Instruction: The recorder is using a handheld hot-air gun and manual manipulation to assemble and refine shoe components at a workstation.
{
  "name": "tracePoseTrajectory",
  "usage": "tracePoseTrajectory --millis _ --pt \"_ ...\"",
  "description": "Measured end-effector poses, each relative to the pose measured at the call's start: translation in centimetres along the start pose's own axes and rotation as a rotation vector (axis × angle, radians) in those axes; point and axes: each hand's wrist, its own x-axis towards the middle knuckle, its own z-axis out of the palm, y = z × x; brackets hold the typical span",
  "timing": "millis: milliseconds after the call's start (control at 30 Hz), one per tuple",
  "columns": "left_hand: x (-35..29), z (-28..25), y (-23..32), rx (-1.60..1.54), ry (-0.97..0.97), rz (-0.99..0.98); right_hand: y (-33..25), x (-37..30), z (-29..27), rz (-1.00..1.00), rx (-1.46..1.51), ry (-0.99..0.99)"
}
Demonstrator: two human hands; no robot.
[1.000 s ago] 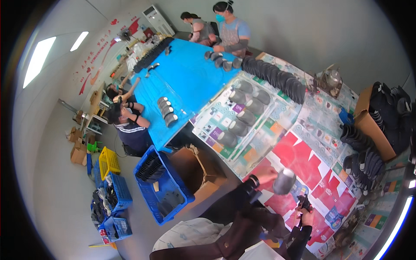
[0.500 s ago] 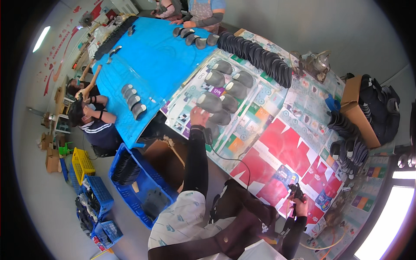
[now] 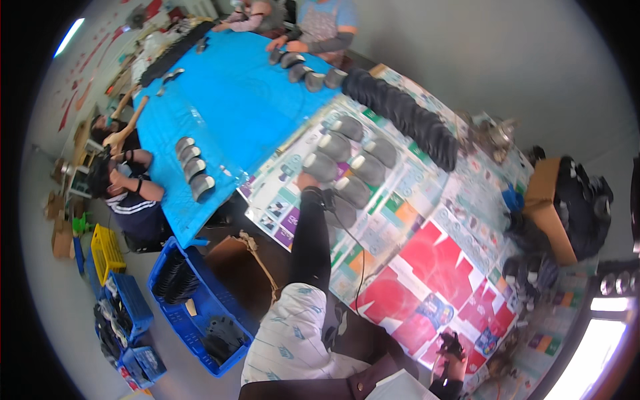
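Observation:
My left hand point(image 3: 307, 181) reaches out over the printed sheets and grips the near edge of a grey curved piece point(image 3: 321, 167); part of the fingers is hidden behind it. This rounded piece has a pale end and lies at the near end of a row of similar grey pieces point(image 3: 335, 146). A second row of grey pieces point(image 3: 367, 169) runs alongside, to the right of it. Low at the right, my right hand point(image 3: 455, 368) is closed around a small black hand-held tool point(image 3: 451, 345), blurred, above the red printed sheets.
A long stack of dark curved pieces point(image 3: 400, 115) lines the far side. Beyond the sheets is a blue-covered table point(image 3: 233, 93) with several people around it. A blue crate point(image 3: 200, 327) stands on the floor at left, a cardboard box point(image 3: 543, 207) at right. A cable crosses beside my left arm.
My left hand has carried the grey piece farther away, toward the row's other pieces. My right hand has come nearer the lower edge with the tool. The whole view has shifted and blurred.

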Motion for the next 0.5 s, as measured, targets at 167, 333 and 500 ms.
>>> tracePoseTrajectory --millis 167,333,500 --pt "-2.5 0.4 2.8 -0.395 0.306 -0.213 -0.4 1.0 -0.6 0.198 -0.031 0.031" --pt "-21.0 -2.6 14.5 -1.399 0.168 -0.064 -2.0 1.9 -1.0 0.142 0.059 -0.061" --pt "-43.3 -4.6 33.7 -1.257 -0.290 0.323 -1.0 1.3 -6.0 0.023 0.250 -0.002"
